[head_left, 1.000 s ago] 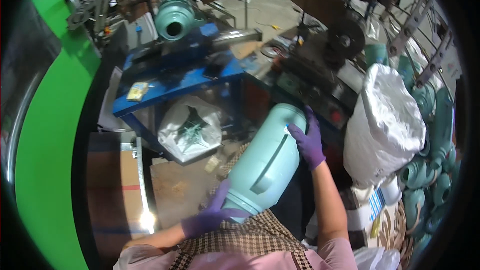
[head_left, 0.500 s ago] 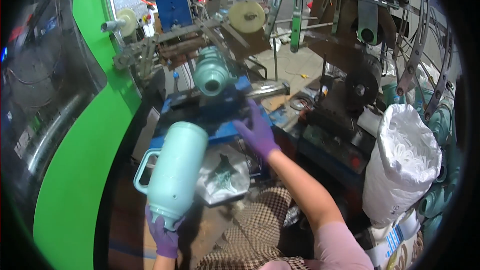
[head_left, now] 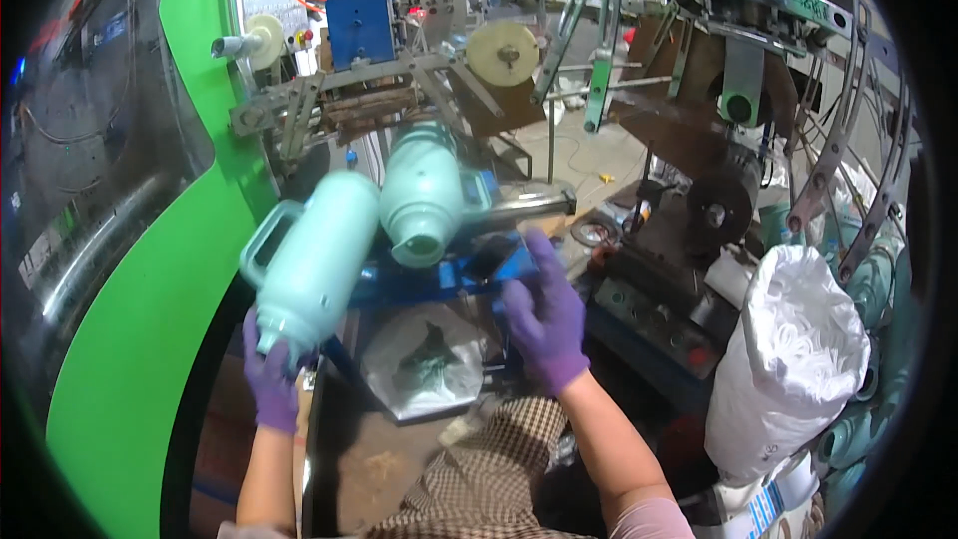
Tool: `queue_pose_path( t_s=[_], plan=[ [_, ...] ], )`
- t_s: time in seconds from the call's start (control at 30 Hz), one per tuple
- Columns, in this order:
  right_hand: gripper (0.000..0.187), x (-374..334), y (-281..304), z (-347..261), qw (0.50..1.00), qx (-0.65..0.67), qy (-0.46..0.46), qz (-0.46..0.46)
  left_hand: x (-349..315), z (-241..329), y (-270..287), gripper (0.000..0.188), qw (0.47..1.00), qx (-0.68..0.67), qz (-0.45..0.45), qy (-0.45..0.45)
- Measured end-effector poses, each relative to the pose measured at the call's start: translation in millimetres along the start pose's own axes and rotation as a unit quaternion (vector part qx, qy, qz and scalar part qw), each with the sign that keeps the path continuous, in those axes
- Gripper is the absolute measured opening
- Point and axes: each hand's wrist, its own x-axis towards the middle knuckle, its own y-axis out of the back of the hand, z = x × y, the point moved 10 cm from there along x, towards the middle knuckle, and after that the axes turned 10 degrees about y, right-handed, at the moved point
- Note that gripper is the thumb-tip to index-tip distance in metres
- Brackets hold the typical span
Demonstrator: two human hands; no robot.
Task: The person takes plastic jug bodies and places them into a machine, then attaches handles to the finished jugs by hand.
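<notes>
I see left hand (head_left: pixel 271 374) at eight o'clock, grasping mint-green jug (head_left: pixel 317 255) by narrow end; jug tilted, nine o'clock. Right hand (head_left: pixel 544 324), five o'clock: released, fingers spread. Second jug (head_left: pixel 421 185) near eleven o'clock, just beside.

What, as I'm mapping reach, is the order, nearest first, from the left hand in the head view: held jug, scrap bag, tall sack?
1. Held jug: in the left hand.
2. Scrap bag: to its right.
3. Tall sack: far right.
</notes>
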Motion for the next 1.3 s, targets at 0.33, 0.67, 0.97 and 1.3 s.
queue_pose_path(
  t_s=[0.33, 0.67, 0.97, 1.3],
  plan=[
    [0.096, 25, -100, 155, 0.970, -0.039, -0.236, -0.042, 3, -41, -37, 0.082, 0.995, -0.098, 0.014, 0.003],
    [0.051, -83, 122, -58, 0.978, -0.073, -0.079, 0.176, 35, 16, -33, 0.081, 0.998, 0.020, -0.004, -0.058],
    [0.015, -221, 260, -195, 0.935, -0.291, -0.011, 0.205, 137, -47, -311, 0.076, 0.623, 0.685, -0.121, -0.359],
    [0.034, -205, 257, -113, 0.916, 0.038, -0.352, 0.190, 231, -110, -356, 0.078, 0.396, 0.858, -0.224, -0.240]
  ],
)
